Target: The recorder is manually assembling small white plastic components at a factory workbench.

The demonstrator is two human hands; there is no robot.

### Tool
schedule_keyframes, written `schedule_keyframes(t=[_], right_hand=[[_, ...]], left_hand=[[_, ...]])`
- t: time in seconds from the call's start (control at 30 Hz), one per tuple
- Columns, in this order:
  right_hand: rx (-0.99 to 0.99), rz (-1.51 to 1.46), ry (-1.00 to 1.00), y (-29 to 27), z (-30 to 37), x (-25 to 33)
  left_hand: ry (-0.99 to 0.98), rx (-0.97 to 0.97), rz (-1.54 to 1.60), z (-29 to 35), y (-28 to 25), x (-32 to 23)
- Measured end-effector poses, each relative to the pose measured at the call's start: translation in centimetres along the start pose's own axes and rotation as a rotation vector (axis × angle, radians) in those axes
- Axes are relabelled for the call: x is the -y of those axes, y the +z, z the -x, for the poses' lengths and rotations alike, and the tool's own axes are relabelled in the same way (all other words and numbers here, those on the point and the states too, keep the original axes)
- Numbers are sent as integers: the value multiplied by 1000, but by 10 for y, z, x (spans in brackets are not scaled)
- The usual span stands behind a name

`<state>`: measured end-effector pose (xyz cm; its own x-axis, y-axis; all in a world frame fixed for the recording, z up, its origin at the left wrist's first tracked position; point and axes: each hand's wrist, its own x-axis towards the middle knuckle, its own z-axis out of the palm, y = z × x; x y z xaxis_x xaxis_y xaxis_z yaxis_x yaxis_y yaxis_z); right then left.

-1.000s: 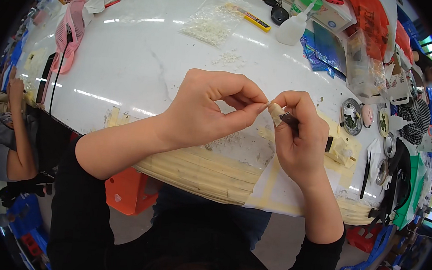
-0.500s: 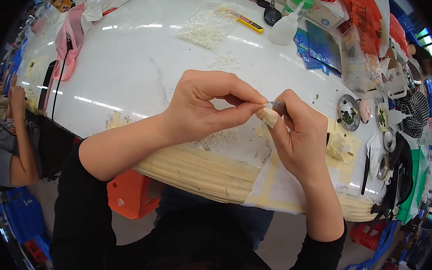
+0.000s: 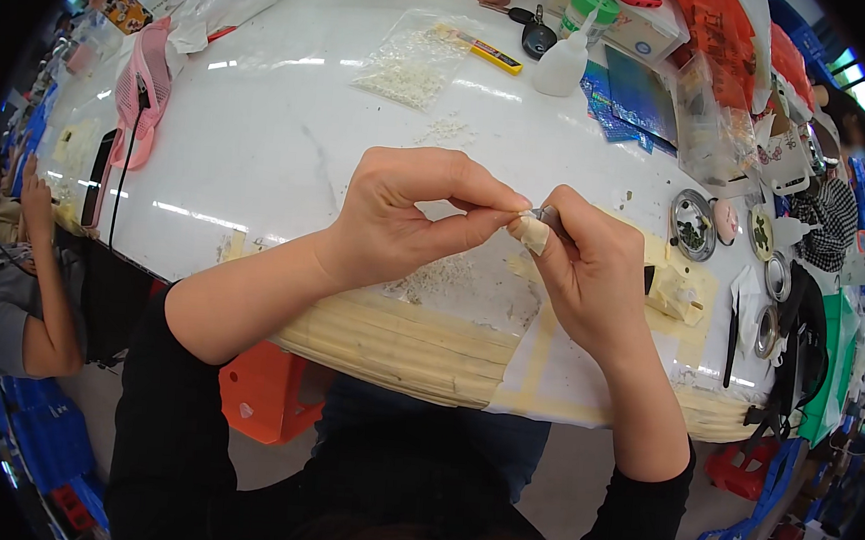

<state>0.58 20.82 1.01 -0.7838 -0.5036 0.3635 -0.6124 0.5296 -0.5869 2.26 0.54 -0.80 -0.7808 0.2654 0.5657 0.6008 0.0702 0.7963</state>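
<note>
My left hand (image 3: 412, 203) pinches something tiny and whitish between thumb and forefinger; it is too small to name. Against those fingertips, my right hand (image 3: 590, 266) is closed on a small flat grey metal piece (image 3: 552, 219), which looks like a blade. Pale tape (image 3: 534, 235) wraps the right thumb. Both hands meet above the near part of the table. Whitish chips (image 3: 432, 282) lie scattered under the left hand, and a smaller heap (image 3: 449, 129) lies beyond it.
Farther back are a clear bag of white chips (image 3: 411, 73), a yellow cutter knife (image 3: 493, 56), car keys (image 3: 539, 39) and a white squeeze bottle (image 3: 563, 63). Round metal tins (image 3: 694, 225) stand at right. A co-worker's arm (image 3: 43, 273) shows at far left.
The hands stay pressed together with only small finger shifts; the grey metal piece has tilted slightly. The view has shifted a little. At far left the co-worker's hand has risen.
</note>
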Motion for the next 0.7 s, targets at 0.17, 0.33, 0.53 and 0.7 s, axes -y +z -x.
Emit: schedule_keyframes(t=[0.17, 0.33, 0.53, 0.7], right_hand=[[0, -9, 5, 0, 0, 0], [11, -17, 15, -1, 0, 1], [13, -7, 1, -1, 0, 0], [10, -18, 5, -2, 0, 1]], left_hand=[[3, 3, -1, -1, 0, 0], [0, 9, -12, 0, 0, -1], [-4, 10, 5, 0, 0, 0], [-12, 15, -6, -1, 0, 1]])
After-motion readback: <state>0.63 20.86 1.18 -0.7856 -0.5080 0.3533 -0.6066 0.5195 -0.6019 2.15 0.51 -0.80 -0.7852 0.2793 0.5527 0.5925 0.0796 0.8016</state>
